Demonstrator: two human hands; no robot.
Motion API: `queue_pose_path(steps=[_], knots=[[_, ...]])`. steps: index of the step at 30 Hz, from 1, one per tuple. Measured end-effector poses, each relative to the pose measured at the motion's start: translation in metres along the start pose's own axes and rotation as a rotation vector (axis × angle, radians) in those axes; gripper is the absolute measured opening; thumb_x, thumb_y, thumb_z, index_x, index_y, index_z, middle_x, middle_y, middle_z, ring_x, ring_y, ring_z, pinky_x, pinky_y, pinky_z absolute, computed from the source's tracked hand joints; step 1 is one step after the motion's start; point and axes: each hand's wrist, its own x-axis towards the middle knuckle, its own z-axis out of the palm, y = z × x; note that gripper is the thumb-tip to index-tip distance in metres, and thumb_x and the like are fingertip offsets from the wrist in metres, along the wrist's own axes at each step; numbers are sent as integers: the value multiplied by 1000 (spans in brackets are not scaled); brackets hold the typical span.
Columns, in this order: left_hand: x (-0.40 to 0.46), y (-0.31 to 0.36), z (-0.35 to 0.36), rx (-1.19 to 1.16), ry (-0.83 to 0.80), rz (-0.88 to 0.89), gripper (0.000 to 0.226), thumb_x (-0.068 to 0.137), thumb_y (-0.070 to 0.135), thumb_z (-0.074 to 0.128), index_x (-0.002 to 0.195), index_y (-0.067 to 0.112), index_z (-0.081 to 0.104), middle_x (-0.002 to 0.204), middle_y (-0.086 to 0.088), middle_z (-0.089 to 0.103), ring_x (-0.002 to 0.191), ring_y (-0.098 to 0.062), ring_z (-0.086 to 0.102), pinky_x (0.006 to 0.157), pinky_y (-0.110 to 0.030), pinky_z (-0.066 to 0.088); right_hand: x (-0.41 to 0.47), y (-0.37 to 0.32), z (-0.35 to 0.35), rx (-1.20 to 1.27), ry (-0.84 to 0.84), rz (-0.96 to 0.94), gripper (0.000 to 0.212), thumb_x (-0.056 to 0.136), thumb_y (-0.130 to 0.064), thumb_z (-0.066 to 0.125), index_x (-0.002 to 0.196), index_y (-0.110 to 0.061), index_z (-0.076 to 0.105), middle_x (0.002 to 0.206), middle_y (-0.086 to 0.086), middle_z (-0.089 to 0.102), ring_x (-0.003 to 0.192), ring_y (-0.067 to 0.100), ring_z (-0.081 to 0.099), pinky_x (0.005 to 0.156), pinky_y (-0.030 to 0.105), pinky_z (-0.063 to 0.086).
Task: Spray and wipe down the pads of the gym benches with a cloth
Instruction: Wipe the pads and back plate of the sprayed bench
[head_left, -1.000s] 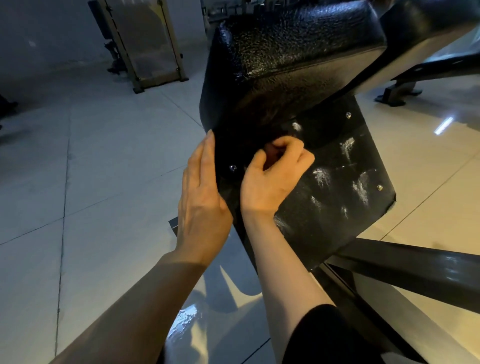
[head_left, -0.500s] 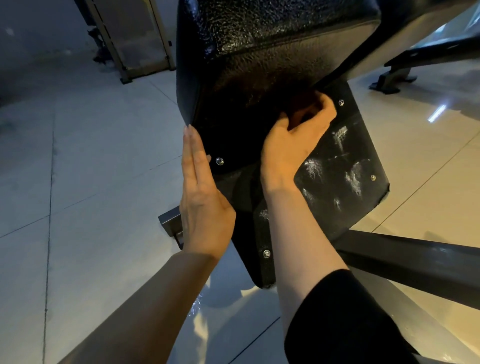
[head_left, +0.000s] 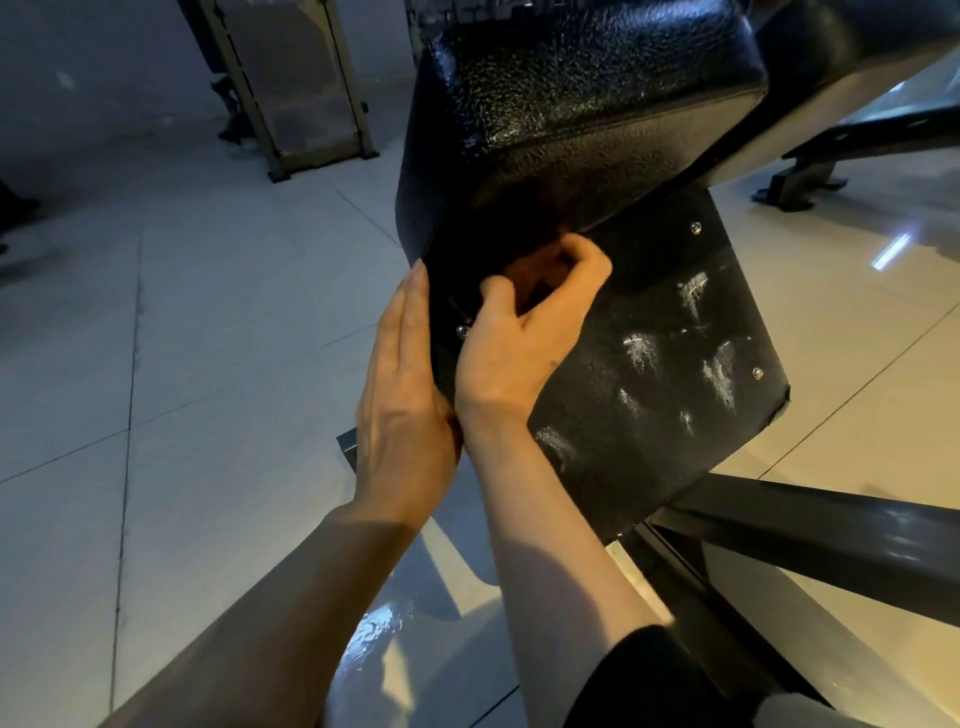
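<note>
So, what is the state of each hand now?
Left hand: open, flat against the pad's edge.
Right hand: fingers curled; holding anything cannot be told.

Bench pad (head_left: 571, 104): black, pebbled grain.
Base panel (head_left: 649, 374): black, whitish smears, silver rivets.
Frame bar (head_left: 831, 535): black.
Floor (head_left: 208, 364): pale grey-beige tiles.
Sleeve (head_left: 649, 686): black.

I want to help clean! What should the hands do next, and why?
Probably slide the right hand toward the white smudges on the flat black textured panel; its fingers are curled on the panel, and the streaks remain beside it.
</note>
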Motion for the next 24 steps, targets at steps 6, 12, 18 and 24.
queue_pose_path(steps=[6,12,18,24], knots=[[-10,-2,-10,36,4,42,71,87,9,36,153,26,16,158,-2,26,142,-20,34,109,-49,40,-10,-14,-7,-35,81,-111,45,74,11,57,117,1,51,111,15,52,98,17,51,82,11,39],[-10,-3,-16,-7,1,47,79,84,1,39,154,29,15,157,5,24,141,-17,34,104,-48,46,-6,0,-13,-234,-197,-4,45,76,11,59,117,-6,54,112,9,52,97,10,50,78,5,36],[-2,1,-10,-23,-5,33,87,86,-14,46,154,28,14,158,3,23,142,-15,32,106,-48,44,-5,-6,-14,-153,170,-248,43,73,13,63,115,8,51,110,20,49,94,3,45,84,5,35],[-2,-3,4,36,3,69,89,84,-16,53,154,22,14,160,-2,16,144,-19,29,104,-19,35,9,16,-7,-327,-100,-73,45,75,12,57,117,-1,51,109,12,48,80,-1,38,77,3,37]])
